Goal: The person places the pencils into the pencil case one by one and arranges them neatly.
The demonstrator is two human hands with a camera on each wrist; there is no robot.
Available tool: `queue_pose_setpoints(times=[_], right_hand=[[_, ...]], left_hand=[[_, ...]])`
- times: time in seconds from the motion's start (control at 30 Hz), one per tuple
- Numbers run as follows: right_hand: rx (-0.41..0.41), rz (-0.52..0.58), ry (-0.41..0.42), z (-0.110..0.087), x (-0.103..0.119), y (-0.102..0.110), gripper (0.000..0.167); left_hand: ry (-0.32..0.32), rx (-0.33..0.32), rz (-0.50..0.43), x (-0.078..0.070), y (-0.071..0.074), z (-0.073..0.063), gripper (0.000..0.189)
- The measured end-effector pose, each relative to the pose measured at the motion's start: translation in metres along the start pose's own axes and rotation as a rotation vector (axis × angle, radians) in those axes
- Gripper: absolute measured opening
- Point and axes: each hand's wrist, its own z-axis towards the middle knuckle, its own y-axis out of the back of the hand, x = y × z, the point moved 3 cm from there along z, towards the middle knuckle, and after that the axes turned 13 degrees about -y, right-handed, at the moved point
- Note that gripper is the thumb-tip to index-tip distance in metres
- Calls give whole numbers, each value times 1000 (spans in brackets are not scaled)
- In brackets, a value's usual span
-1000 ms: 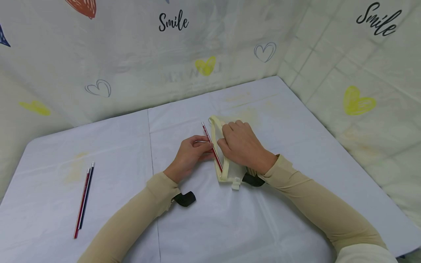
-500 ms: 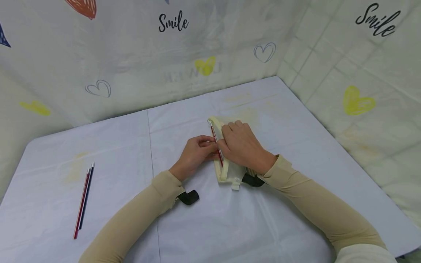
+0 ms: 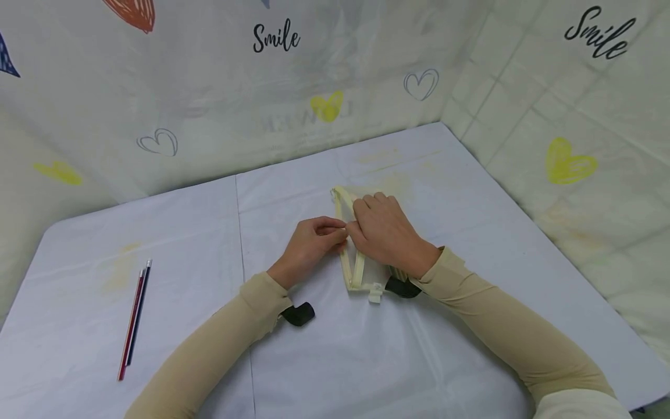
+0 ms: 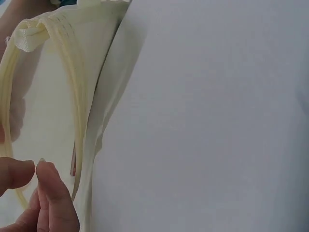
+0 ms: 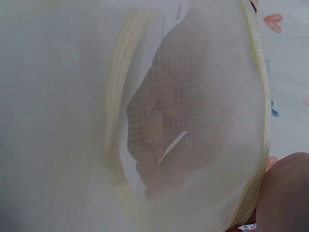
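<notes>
A cream mesh zip pouch [image 3: 359, 273] lies on the table with its zipped mouth spread open. My right hand [image 3: 384, 230] grips one side of the mouth; in the right wrist view a finger [image 5: 285, 193] shows at the zip edge. My left hand [image 3: 314, 244] is at the opposite side of the mouth. In the left wrist view its thumb [image 4: 17, 173] and index finger [image 4: 55, 191] stand close together with nothing seen between them. A short stretch of a red pencil [image 4: 73, 162] shows inside the pouch, the rest hidden. Through the mesh, the left hand [image 5: 174, 106] appears blurred.
Two more pencils, a red one [image 3: 131, 326] and a dark blue one [image 3: 139, 314], lie side by side on the left of the white table [image 3: 293, 372]. A small white tag [image 3: 374, 294] sticks out of the pouch's near end. Printed cloth [image 3: 209, 87] hangs behind.
The left hand has moved right with the red pencil, which has gone down into the pouch and out of the head view. The right hand has stayed on the pouch.
</notes>
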Motion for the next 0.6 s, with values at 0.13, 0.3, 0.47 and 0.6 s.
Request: queue_pose_setpoints(times=[0.13,0.3,0.47,0.6], right_hand=[[0,2,9,1,3,1,27],[33,-5,-14,2,4,1,25],[23,12,-4,1,4,0,27],[22,34,0,1,4,-1,30]], left_hand=[[4,-26,59,-3,14,-5,29],[-7,-54,44,-10,35,-14,35],[-12,-72,57,-18,59,-27,40],[4,-90,109,-25,82,-39,42]])
